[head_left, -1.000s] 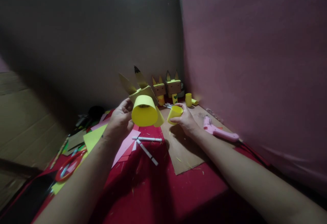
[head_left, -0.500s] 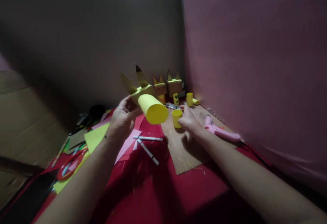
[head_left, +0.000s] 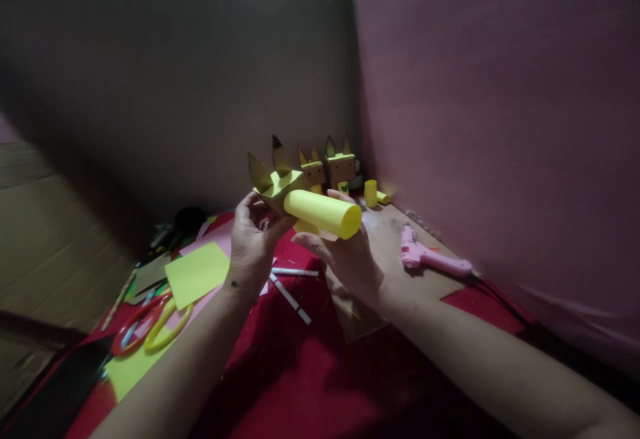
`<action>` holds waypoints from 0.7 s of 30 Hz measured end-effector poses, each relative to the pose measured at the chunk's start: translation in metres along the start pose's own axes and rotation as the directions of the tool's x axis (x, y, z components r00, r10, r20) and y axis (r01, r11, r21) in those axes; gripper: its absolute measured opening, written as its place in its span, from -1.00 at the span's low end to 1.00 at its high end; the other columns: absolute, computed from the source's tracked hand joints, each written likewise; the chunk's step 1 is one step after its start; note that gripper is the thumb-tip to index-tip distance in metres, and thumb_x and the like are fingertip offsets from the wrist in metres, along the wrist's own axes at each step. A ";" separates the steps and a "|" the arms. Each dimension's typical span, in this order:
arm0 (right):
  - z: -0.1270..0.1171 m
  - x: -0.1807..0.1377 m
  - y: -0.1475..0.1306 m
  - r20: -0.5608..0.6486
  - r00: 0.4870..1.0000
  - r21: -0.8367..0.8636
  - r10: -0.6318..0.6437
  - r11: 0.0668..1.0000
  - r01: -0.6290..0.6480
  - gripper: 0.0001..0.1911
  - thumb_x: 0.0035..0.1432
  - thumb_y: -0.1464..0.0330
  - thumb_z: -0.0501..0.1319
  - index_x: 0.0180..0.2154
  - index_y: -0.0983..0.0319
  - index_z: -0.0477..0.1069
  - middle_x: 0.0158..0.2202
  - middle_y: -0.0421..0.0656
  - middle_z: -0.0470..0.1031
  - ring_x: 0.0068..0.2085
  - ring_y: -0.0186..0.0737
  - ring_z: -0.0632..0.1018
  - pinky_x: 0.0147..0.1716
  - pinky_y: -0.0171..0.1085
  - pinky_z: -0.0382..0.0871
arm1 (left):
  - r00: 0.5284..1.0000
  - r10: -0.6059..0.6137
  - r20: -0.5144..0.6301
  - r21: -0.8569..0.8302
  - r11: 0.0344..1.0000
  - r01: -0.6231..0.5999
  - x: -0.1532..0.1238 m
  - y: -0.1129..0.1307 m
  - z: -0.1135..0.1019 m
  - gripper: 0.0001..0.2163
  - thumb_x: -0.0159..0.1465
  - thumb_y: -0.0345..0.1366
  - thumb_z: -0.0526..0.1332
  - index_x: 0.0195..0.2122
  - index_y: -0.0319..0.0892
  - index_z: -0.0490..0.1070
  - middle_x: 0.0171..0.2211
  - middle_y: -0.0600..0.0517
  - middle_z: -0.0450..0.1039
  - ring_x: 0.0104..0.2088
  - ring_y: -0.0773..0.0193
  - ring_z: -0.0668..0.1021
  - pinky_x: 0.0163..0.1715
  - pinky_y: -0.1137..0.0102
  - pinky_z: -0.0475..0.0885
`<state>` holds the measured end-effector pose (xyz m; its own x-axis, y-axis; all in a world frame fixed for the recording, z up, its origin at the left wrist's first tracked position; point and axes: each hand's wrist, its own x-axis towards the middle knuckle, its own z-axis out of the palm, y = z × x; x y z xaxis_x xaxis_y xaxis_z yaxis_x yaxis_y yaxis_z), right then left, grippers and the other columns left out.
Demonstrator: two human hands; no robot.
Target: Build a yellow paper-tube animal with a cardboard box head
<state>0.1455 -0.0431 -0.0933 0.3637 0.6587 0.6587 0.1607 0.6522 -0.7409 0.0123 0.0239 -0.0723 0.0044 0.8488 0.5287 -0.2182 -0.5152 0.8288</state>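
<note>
My left hand [head_left: 255, 235] grips a cardboard box head [head_left: 275, 192] with two pointed ears, one dark-tipped. A long yellow paper tube [head_left: 323, 211] sticks out of the box toward the right, its end facing me. Beneath that tube is my right hand [head_left: 353, 259], its thumb stretched left and its fingers rising behind the tube. Between thumb and fingers shows part of a short yellow paper tube [head_left: 306, 227], mostly covered by the long one.
Two finished-looking box-headed figures [head_left: 341, 169] stand at the back corner, beside short yellow tubes [head_left: 371, 193]. A pink glue gun [head_left: 433, 257] lies on a cardboard sheet [head_left: 445, 285] at right. White markers [head_left: 290, 297], scissors [head_left: 167, 329] and coloured paper [head_left: 197, 273] cover the red cloth.
My right hand has lifted off the board and moved left with the short tube, under the long tube. My left hand has turned the box head so its tube points right.
</note>
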 end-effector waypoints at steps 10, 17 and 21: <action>-0.001 -0.003 -0.002 -0.092 0.973 0.298 0.213 0.938 -0.178 -0.49 -0.07 0.21 0.43 -0.09 0.16 0.35 -0.05 -0.10 0.54 -0.04 -0.09 0.58 0.07 -0.09 0.45 | 0.998 0.056 0.011 0.115 0.992 -0.057 -0.018 0.007 0.016 -0.26 -0.13 -0.29 0.56 0.07 -0.13 0.29 -0.06 -0.05 0.47 -0.07 0.15 0.55 0.01 0.23 0.45; -0.002 -0.003 -0.005 -0.089 0.929 0.383 0.360 0.873 -0.301 -0.47 -0.19 0.21 0.47 -0.14 0.21 0.42 -0.09 -0.08 0.61 -0.06 -0.05 0.61 0.03 -0.04 0.51 | 0.999 0.008 0.041 0.284 0.959 -0.020 -0.017 0.011 0.012 -0.44 -0.08 -0.24 0.51 -0.05 -0.18 0.40 -0.13 -0.06 0.49 -0.17 0.15 0.54 -0.10 0.24 0.41; -0.004 -0.002 -0.003 -0.088 0.932 0.386 0.351 0.875 -0.293 -0.54 -0.20 0.23 0.47 -0.20 0.21 0.49 -0.15 -0.10 0.64 -0.11 -0.06 0.62 -0.06 -0.08 0.57 | 0.998 -0.019 0.052 0.330 0.944 0.001 -0.015 0.014 0.011 -0.45 -0.09 -0.24 0.50 -0.08 -0.17 0.36 -0.21 0.00 0.49 -0.26 0.22 0.51 -0.21 0.30 0.39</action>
<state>0.1479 -0.0481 -0.0933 0.4759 0.8101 0.3426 -0.3201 0.5223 -0.7904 0.0197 0.0023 -0.0666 0.0588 0.8511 0.5218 0.1158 -0.5250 0.8432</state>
